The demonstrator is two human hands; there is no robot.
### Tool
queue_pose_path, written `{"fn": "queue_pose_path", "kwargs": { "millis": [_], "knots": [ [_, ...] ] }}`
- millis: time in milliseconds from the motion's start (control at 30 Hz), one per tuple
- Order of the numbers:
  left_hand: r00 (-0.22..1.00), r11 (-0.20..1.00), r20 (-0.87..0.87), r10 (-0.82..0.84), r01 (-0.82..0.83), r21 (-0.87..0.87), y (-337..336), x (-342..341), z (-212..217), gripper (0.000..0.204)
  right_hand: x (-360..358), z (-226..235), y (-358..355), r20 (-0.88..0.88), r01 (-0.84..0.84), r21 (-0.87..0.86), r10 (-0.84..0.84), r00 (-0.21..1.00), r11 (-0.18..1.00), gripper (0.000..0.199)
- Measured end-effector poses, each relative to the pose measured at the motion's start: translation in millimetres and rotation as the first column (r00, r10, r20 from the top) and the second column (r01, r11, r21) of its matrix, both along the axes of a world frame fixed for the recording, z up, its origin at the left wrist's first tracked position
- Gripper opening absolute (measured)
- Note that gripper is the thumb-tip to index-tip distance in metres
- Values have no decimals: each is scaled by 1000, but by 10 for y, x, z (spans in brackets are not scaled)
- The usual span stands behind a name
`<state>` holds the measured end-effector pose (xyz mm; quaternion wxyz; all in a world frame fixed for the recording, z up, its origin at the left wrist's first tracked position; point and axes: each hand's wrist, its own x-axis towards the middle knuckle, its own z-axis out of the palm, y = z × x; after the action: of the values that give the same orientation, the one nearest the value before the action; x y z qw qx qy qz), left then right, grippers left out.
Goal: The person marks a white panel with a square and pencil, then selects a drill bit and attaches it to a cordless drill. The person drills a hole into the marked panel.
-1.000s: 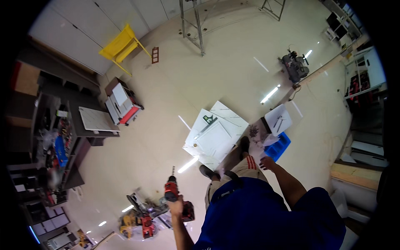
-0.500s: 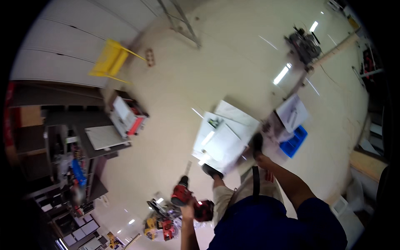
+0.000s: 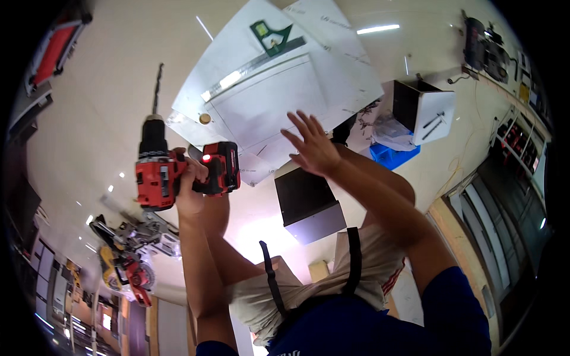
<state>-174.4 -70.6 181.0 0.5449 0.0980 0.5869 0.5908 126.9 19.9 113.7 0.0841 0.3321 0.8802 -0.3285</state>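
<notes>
My left hand [image 3: 191, 188] is wrapped round the grip of a red and black cordless drill [image 3: 155, 178]. A long twist bit [image 3: 157, 89] points away from me. Fingers spread, my right hand [image 3: 314, 151] hovers over the near edge of stacked white boards [image 3: 261, 115], holding nothing; whether it touches them I cannot tell. Pencil-like lines run across the top board. On it lies a combination square with a green head [image 3: 272, 38] and steel rule [image 3: 255, 66]. A small round brass-coloured piece [image 3: 205, 118] sits near the board's left corner.
A dark box [image 3: 306, 196] stands between my legs. At right are a white-topped box [image 3: 439, 113] with tools on it, a clear plastic bag [image 3: 392, 132] and a blue tray [image 3: 395, 155]. Power saws [image 3: 133, 273] lie at lower left; a machine [image 3: 487, 50] stands far right.
My view has come down close to the boards, and my knees are now bent. My left hand has raised the drill nearer. My right hand has come forward over the boards.
</notes>
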Motion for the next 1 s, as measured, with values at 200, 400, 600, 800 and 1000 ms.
{"fn": "queue_pose_path", "kwargs": {
  "millis": [200, 400, 600, 800, 1000],
  "knots": [
    [992, 996, 114, -60, 52, 67, 238, -270, -117, 43, -71, -842, 395, -19, -445, 61, 447, 894, 893, 83],
    [998, 974, -69, -1, 16, 225, 313, -368, 109, 42, 136, -985, 656, -92, -593, 220, 621, 778, 775, 71],
    [916, 958, -384, 112, 2, 286, 40, -241, 372, 42, 127, -710, 489, 4, -608, 199, 620, 784, 768, 73],
    [829, 970, -548, 110, 31, 242, -58, -62, 348, 37, 436, -315, 340, 202, -376, 372, 322, 925, 849, 49],
    [937, 952, -224, 268, -222, 210, -544, 268, 646, 39, 583, 5, -32, 197, -197, 158, 165, 966, 968, 52]
  ]
}}
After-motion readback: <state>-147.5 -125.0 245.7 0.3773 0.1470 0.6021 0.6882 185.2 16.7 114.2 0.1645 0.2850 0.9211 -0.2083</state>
